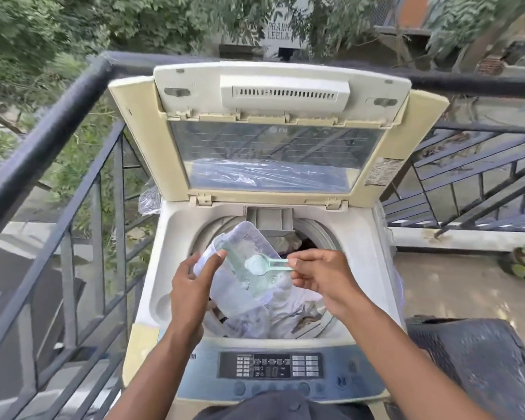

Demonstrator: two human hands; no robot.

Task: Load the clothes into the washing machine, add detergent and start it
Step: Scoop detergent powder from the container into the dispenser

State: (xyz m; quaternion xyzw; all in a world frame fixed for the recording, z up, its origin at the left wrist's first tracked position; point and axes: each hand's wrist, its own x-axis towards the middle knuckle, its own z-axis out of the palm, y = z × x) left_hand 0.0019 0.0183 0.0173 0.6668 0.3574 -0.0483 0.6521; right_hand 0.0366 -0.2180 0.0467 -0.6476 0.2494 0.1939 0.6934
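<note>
Over the open drum (315, 234), left hand (191, 286) gripping detergent tub (249, 256), right hand (319, 274) pinching heaped scoop (262, 265).

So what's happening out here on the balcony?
A person is adding detergent to a top-loading washing machine whose lid stands open. The left hand holds a clear container over the drum, and the right hand pinches a green scoop heaped with white powder. Clothes already fill the drum.
</note>
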